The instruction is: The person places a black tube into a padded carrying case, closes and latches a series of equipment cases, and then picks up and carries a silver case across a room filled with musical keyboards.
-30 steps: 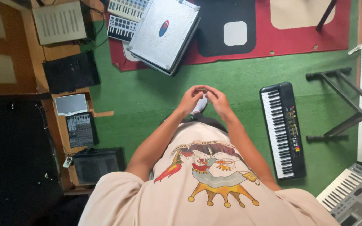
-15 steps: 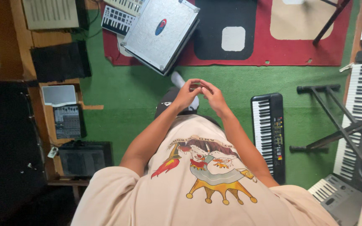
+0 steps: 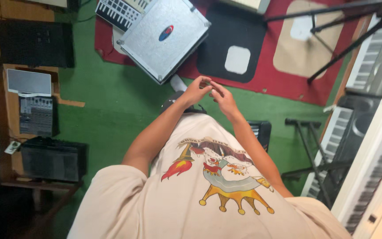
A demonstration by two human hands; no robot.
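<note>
2 hands: left hand point(image 3: 195, 92), right hand point(image 3: 223, 98) fingertips touching, grip unclear | green carpet point(image 3: 111, 106) | red rug point(image 3: 270, 75) | silver case point(image 3: 163, 37)

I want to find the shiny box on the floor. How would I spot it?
Look at the red rug lying on the green floor. At its left end, just beyond the left hand and right hand, sits a flat silver metal case, turned at an angle. It alone is shiny silver with a small oval sticker on its lid; the mats beside it are black or tan.
</note>
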